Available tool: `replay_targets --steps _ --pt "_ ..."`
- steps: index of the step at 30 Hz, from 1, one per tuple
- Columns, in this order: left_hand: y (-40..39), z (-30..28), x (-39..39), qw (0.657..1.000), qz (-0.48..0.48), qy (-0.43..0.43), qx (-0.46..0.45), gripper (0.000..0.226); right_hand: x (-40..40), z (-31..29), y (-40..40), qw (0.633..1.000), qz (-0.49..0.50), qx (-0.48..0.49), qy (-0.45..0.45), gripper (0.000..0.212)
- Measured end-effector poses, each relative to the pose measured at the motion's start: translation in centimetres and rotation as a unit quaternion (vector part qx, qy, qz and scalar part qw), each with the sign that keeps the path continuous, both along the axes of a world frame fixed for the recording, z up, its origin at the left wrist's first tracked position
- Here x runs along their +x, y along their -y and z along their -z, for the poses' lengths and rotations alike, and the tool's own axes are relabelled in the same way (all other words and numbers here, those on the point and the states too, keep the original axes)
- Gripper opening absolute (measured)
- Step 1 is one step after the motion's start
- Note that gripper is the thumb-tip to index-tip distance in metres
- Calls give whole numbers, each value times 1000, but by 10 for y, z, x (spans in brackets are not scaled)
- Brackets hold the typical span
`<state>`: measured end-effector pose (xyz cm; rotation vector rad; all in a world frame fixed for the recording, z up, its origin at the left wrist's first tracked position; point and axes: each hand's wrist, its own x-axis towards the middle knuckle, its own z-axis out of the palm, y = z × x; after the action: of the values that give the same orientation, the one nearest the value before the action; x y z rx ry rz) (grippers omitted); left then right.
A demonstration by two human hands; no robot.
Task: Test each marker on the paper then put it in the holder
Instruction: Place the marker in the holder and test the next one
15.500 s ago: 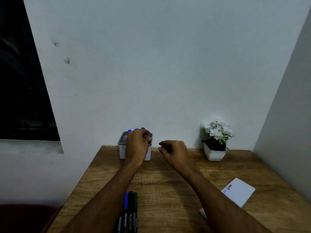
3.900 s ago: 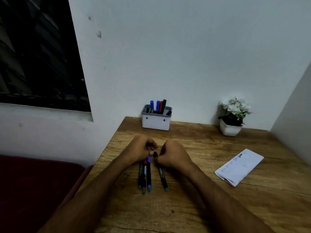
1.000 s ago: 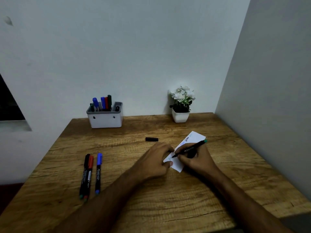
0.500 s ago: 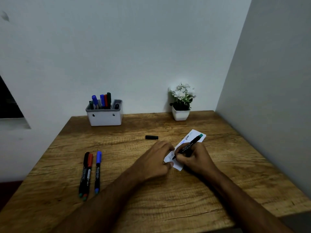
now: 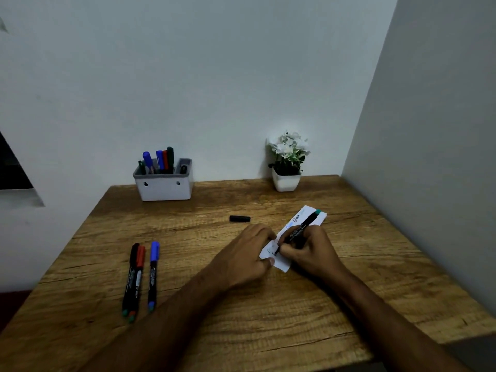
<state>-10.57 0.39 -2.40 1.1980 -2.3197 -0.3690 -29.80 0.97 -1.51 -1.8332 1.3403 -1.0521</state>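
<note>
My right hand (image 5: 308,251) grips a black marker (image 5: 302,228) with a green end, its tip down on the white folded paper (image 5: 308,216). My left hand (image 5: 243,257) presses the paper's near left edge flat on the table (image 5: 214,331). The marker's black cap (image 5: 239,218) lies loose just left of the paper. Three capped markers, black (image 5: 131,272), red (image 5: 138,277) and blue (image 5: 153,272), lie side by side at the left. A grey-white holder (image 5: 163,185) at the back holds several markers.
A white pot with white flowers (image 5: 287,162) stands at the back right, against the wall. A wall runs along the table's right edge. The table's left and front edges are in view.
The marker in my right hand has tilted more upright and its tip has shifted a little across the paper. My left hand has stayed on the paper. The view has drifted slightly.
</note>
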Motion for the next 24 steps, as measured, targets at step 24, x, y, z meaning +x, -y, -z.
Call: replay_targets --steps 24 --pt "-1 -2 0 1000 -2 6 4 41 0 -4 2 998 60 17 -11 8"
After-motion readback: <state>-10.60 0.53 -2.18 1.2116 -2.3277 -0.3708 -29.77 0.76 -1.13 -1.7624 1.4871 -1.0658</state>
